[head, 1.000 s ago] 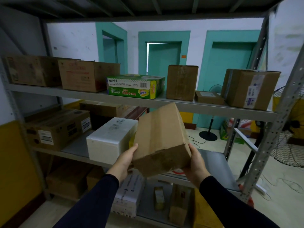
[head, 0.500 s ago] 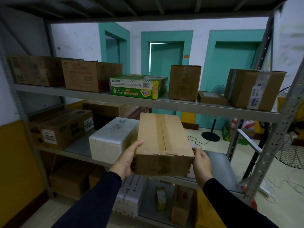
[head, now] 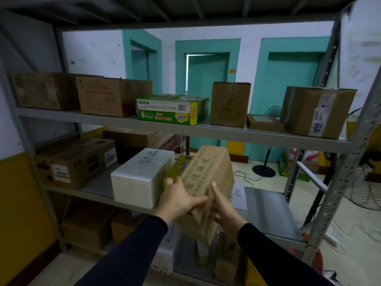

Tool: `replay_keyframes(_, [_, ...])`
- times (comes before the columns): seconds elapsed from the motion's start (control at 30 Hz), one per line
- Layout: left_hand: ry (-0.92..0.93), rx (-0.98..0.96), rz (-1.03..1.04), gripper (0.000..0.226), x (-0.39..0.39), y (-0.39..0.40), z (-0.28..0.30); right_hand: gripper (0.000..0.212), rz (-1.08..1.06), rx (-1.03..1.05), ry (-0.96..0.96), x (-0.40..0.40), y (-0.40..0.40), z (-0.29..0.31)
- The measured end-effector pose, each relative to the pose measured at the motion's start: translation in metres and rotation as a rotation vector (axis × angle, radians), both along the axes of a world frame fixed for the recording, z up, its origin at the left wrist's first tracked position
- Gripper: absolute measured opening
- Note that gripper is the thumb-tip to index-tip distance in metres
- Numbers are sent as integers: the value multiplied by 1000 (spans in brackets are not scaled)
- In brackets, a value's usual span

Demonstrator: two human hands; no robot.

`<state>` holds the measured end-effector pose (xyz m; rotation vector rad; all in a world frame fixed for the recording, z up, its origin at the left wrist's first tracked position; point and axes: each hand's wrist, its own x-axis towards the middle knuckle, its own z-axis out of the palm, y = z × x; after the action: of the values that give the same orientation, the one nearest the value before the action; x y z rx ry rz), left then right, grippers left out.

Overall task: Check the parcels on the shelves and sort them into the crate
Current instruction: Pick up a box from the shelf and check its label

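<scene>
Dim interior; daylight through doorway gap (head: 188, 73) behind shelving; wide-angle bending at edges; slight motion blur overall.

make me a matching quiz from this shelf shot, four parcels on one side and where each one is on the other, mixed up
Things:
1. cardboard box with green lettering
2. white foam box
3. green printed carton
4. small flat brown parcel

Places:
A. upper shelf, left of the tall brown box
B. middle shelf, just left of the hands
C. held tilted between the left hand and the right hand
D. upper shelf, between the tall brown box and the big labelled box at the right end

Pairs: 1-C, 2-B, 3-A, 4-D
</scene>
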<state>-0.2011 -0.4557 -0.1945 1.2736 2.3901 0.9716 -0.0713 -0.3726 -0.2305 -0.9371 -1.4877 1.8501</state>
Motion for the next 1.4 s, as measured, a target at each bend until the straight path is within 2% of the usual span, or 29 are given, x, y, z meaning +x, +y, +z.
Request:
replay_keyframes(0.1, [-57, -1, -109, 104, -3, -2, 1, 45, 22, -39, 99, 2, -1, -2])
replay_keyframes(0.17, [-171, 31, -183, 87, -9, -4, 2, 48, -5, -43, 104, 7, 1, -2])
replay_keyframes(0.27, [-426, 126, -239, 62, -14, -8, 2, 41, -44, -112, 87, 14, 8, -1])
replay_keyframes(0.37, [-739, 215, -232, 56, -16, -5, -5, 54, -60, -141, 53, 17, 11, -3])
replay_keyframes(0.43, [-799, 214, -203, 54, -13, -3, -6, 63, -74, -154, 32, 19, 15, -7])
replay_keyframes(0.67, [-808, 189, -173, 47, -6, -1, -13, 77, -130, -181, -18, 25, 21, -12])
replay_keyframes(0.77, [-789, 189, -179, 45, -5, 0, -10, 77, -119, -164, -23, 27, 20, -13])
replay_keyframes(0.97, [-667, 211, -247, 48, -2, -1, -4, 45, -64, -45, -35, 27, 18, -6])
replay_keyframes(1.1, [-540, 229, -279, 48, -3, -1, 1, 51, -66, -62, -53, 26, 20, -7])
replay_keyframes(1.23, [-469, 233, -289, 44, 5, 0, 7, 42, -157, -118, 49, 21, 21, -9])
replay_keyframes(1.4, [-454, 226, -126, 42, -2, 3, 3, 34, -190, -272, 184, 33, 32, -8])
